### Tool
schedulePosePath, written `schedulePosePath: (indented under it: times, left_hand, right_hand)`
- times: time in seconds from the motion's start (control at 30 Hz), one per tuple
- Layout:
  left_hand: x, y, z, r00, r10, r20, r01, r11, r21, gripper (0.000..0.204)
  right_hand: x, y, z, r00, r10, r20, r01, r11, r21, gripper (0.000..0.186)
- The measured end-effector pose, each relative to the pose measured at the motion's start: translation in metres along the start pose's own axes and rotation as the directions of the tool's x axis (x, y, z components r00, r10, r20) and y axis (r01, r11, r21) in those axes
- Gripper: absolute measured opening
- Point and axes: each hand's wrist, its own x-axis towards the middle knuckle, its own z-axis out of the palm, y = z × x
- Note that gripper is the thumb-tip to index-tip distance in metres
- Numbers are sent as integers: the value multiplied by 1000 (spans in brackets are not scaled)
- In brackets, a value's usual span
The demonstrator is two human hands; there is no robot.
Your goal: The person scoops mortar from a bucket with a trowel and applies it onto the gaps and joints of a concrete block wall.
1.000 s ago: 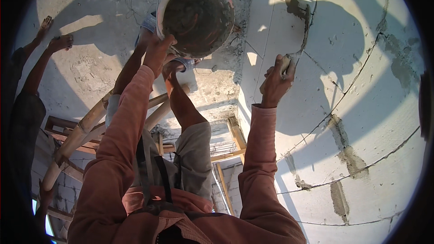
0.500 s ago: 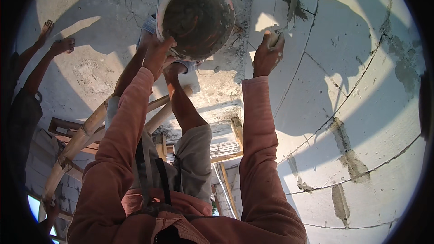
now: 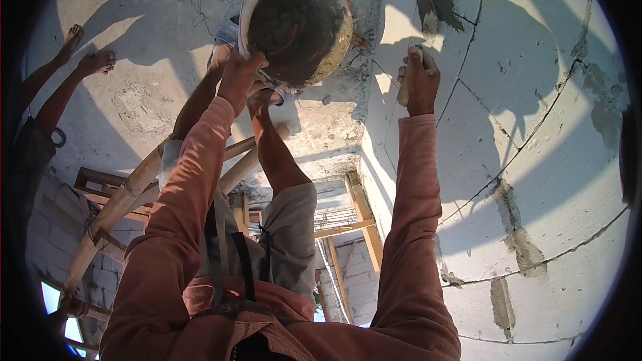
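My left hand (image 3: 241,79) grips the near rim of a round bucket (image 3: 343,50), its thumb over the edge. Grey wet mortar (image 3: 287,30) lies inside the bucket, its surface streaked. To the right, my right hand (image 3: 422,83) is closed around the pale handle of a trowel (image 3: 402,93). The trowel's narrow blade points away from me, over the pale block wall (image 3: 508,87). Beside the blade a dark wet mortar patch (image 3: 447,12) sticks to the wall near a joint. Whether the blade touches the wall I cannot tell.
Bamboo poles (image 3: 120,204) cross at the lower left, and a timber frame (image 3: 364,224) stands below the wall's edge. Another person's bare foot (image 3: 97,63) rests on the rough concrete floor (image 3: 144,103) at left. My slippered feet are beneath the bucket.
My right hand has moved right and slightly nearer to me, the trowel turning with it. More of the dark mortar patch shows beside the blade. The bucket has shifted slightly right.
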Motion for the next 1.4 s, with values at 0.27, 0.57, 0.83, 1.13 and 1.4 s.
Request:
schedulePosePath:
  times: [0.27,0.57,0.83,1.13,1.4]
  left_hand:
    - [-4,2,-5,1000,-21,-19,21,999,-33,41]
    - [14,-2,-8,998,-20,52,23,998,-64,49]
    - [16,-9,-21,999,-44,28,45,997,-55,52]
    - [-67,-16,-48,1000,20,16,-19,999,-29,65]
    - [-193,49,-27,991,124,-58,-127,990,-65,71]
  right_hand:
    - [-32,-19,-16,998,-52,-33,51,998,-35,34]
    - [11,12,10,998,-57,-33,48,971,-236,37]
    - [-37,-33,11,971,-151,-185,105,966,-237,35]
    - [-152,-111,-62,952,-183,-246,143,975,-172,55]
    - [-311,-147,-90,728,-662,-178,468,670,-576,42]
